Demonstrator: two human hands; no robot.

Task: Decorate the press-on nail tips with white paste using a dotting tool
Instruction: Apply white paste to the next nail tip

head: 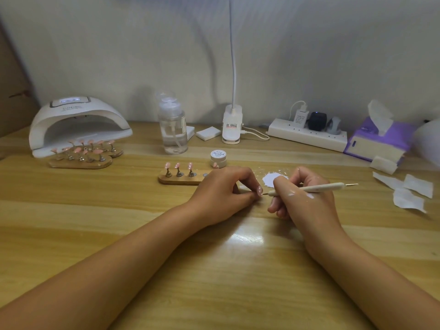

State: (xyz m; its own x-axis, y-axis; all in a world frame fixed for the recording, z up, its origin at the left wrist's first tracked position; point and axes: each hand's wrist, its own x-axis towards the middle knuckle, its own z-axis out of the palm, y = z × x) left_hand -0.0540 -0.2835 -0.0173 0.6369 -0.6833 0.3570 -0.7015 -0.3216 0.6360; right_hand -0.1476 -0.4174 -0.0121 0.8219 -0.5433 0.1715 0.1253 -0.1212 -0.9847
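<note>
My left hand (223,189) rests on the table and pinches a small pink nail tip (259,190) between thumb and fingers. My right hand (302,198) grips a cream dotting tool (319,187), its metal point touching the nail tip. White paste smears the back of my right hand. A blob of white paste (270,179) lies on the table just behind my hands. A wooden holder (181,179) with three pink nail tips (178,166) on stands sits behind my left hand. A small white paste jar (218,158) stands beyond it.
A white nail lamp (78,122) and another wooden holder of pink tips (83,156) stand at the left. A clear pump bottle (173,126), clip lamp (232,125), power strip (307,134), purple tissue box (378,139) and several white wipes (404,189) line the back and right.
</note>
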